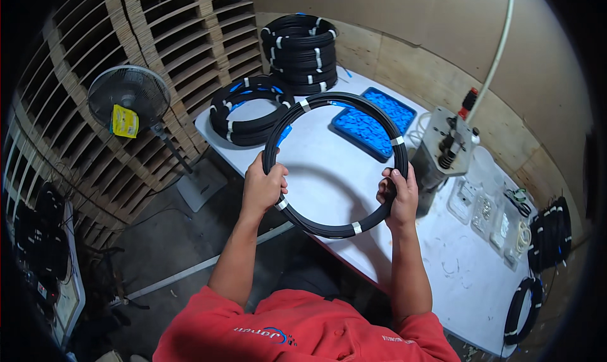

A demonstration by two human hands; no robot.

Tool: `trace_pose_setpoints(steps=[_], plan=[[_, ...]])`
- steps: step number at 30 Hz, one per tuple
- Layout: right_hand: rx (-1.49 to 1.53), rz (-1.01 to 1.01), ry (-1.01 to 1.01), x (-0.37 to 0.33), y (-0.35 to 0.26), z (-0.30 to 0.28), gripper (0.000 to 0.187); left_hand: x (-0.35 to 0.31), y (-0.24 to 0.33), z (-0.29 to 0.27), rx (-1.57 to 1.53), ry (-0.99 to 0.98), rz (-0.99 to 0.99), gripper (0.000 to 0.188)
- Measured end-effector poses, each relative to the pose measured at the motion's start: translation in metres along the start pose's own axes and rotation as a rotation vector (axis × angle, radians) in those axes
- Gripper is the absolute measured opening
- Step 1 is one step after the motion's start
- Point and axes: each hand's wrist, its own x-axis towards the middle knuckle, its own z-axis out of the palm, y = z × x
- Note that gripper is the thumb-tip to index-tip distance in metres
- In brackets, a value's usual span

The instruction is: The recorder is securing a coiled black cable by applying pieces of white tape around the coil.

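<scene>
Between my hands I hold up a coil of black cable [329, 230], bound at intervals with white tape, with blue connector pieces showing at its upper left and top. My left hand [264, 186] is wrapped round the coil's left side. On the opposite side my right hand [399, 194] grips it, fingers curled inward. The ring hangs tilted above the white table [316, 166], casting a shadow there. Behind it lies a blue tray [360, 144] full of small blue pieces, partly hidden by the coil's upper right edge.
At the back rise a tall stack of black coils [303, 61] and a lower stack [237, 131]. A grey bench machine [446, 150] with a red-topped lever stands right of the tray. Small bags of parts [484, 210] lie beyond it. A fan [129, 99] stands off the table's left side.
</scene>
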Motion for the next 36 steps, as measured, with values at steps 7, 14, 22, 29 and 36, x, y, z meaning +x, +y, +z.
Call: trace_pose_setpoints(steps=[7,14,22,29,36], plan=[[-0.124,0.048,-0.075,0.058,0.044,0.069,0.053,0.058,-0.027,-0.057,-0.081,0.195,0.096,0.032],[-0.082,-0.014,-0.271,0.143,0.082,0.152,0.075,0.146,0.002,-0.112,-0.018,0.333,0.161,0.018],[-0.334,0.010,-0.151,0.236,0.120,0.222,0.067,0.253,0.001,-0.163,0.281,0.389,0.017,0.023],[-0.407,0.123,-0.054,0.267,0.127,0.265,0.064,0.307,-0.016,-0.187,0.090,0.371,-0.095,0.029],[-0.436,0.237,-0.058,0.286,0.174,0.252,0.065,0.329,-0.056,-0.186,0.016,0.381,-0.126,0.031]])
